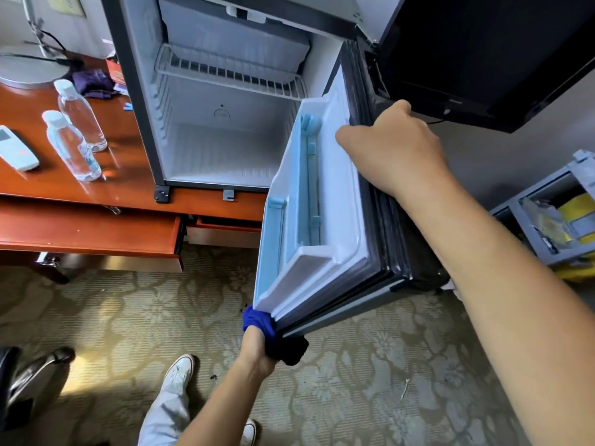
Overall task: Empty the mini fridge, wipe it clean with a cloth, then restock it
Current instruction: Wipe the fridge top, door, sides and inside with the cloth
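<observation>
While the left hand [257,344] presses a bunched blue cloth [257,318] to the bottom corner of the white plastic mini fridge door [322,220], the right hand [391,146] grips that door's top edge; pushing harder could swing the door and make the cloth slip off.

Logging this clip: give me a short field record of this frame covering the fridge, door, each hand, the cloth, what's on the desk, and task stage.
fridge: mini fridge open, nothing visible inside; wire shelf in place
door: fridge door swung open, its shelves bare
left hand: left hand grips blue cloth, pressing it against the door's lower corner
right hand: right hand holds the door's upper outer edge
desk: two water bottles, a white remote, a purple cloth
stage: emptied; wiping the door; not yet restocked
</observation>
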A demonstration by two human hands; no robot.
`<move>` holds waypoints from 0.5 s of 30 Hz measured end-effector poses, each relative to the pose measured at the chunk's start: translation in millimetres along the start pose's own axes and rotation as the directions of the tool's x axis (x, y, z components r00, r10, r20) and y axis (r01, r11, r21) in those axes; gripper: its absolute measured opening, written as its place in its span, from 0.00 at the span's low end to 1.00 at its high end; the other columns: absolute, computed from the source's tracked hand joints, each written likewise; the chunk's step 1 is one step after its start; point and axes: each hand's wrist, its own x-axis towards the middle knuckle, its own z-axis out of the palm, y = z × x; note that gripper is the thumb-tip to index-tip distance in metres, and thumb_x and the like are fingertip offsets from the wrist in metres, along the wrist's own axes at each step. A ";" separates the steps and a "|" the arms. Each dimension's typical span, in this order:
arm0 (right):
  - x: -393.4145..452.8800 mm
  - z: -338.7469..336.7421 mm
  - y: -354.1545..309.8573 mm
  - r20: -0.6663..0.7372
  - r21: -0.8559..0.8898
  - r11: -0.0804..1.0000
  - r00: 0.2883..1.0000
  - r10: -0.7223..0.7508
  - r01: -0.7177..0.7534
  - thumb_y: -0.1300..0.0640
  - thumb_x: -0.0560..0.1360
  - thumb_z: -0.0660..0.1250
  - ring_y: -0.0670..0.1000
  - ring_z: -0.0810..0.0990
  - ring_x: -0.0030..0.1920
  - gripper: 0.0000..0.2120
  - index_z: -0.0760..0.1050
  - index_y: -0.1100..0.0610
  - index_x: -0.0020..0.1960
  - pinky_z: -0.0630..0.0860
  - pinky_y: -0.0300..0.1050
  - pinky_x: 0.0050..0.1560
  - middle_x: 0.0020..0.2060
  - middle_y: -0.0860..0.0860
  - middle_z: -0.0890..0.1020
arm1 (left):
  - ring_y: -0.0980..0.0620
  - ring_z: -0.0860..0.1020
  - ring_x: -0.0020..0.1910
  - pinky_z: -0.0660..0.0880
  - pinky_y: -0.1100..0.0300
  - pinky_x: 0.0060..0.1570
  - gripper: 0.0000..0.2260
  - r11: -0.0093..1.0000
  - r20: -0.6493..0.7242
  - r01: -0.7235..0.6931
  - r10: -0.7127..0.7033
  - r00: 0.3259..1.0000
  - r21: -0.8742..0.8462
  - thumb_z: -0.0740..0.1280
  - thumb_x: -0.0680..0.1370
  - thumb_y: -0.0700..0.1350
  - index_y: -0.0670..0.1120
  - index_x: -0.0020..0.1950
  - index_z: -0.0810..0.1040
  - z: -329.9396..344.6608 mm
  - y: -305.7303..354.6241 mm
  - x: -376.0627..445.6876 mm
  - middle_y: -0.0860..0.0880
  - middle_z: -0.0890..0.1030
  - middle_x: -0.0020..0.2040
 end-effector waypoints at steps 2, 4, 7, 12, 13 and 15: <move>-0.8 -3.6 4.8 0.008 0.001 1.000 1.000 -0.008 0.008 0.46 0.75 0.62 0.62 0.75 0.60 0.28 0.64 0.61 0.68 0.67 0.50 0.50 0.63 0.58 0.76 | 0.43 0.69 0.41 0.71 0.37 0.45 0.12 0.999 -0.027 0.035 -0.035 0.999 -0.014 0.67 0.68 0.46 0.51 0.51 0.74 7.6 9.8 -12.1 0.45 0.71 0.43; -1.6 -7.5 8.3 0.022 0.023 1.000 1.000 -0.018 0.017 0.46 0.75 0.63 0.61 0.75 0.56 0.27 0.65 0.61 0.67 0.67 0.50 0.48 0.59 0.57 0.77 | 0.47 0.63 0.37 0.63 0.45 0.42 0.06 0.999 -0.014 0.029 -0.029 0.999 -0.036 0.66 0.66 0.46 0.50 0.40 0.71 10.5 11.5 -21.1 0.49 0.65 0.36; -2.4 -11.5 12.5 0.052 0.056 0.998 0.998 -0.021 0.018 0.46 0.75 0.63 0.61 0.74 0.54 0.24 0.65 0.61 0.64 0.67 0.49 0.45 0.52 0.54 0.75 | 0.45 0.56 0.33 0.57 0.50 0.36 0.15 0.988 0.098 -0.049 0.035 0.995 0.146 0.67 0.61 0.39 0.46 0.42 0.65 9.7 10.0 -35.8 0.49 0.59 0.35; -4.9 -14.2 16.6 0.079 0.063 0.998 0.996 -0.028 0.023 0.46 0.74 0.64 0.60 0.75 0.52 0.21 0.65 0.59 0.59 0.69 0.50 0.43 0.46 0.51 0.75 | 0.50 0.67 0.27 0.70 0.45 0.26 0.20 0.958 0.061 0.003 -0.021 0.998 0.288 0.72 0.50 0.30 0.48 0.34 0.74 -4.6 18.2 -22.9 0.52 0.71 0.29; -5.4 -14.5 16.8 0.081 0.066 0.997 0.996 -0.032 0.027 0.46 0.74 0.63 0.60 0.76 0.51 0.21 0.66 0.59 0.58 0.71 0.51 0.43 0.47 0.52 0.76 | 0.56 0.68 0.32 0.72 0.46 0.29 0.15 0.988 0.033 0.034 -0.039 0.999 0.152 0.69 0.56 0.35 0.52 0.35 0.76 0.1 27.3 -23.2 0.58 0.71 0.33; -6.0 -14.4 16.2 0.087 0.070 0.997 0.995 -0.046 0.040 0.46 0.73 0.63 0.59 0.76 0.49 0.19 0.67 0.58 0.57 0.71 0.51 0.41 0.47 0.52 0.77 | 0.56 0.60 0.36 0.64 0.50 0.27 0.14 0.969 0.061 0.119 -0.135 0.989 0.216 0.69 0.55 0.42 0.56 0.31 0.67 14.6 54.7 -28.6 0.61 0.67 0.36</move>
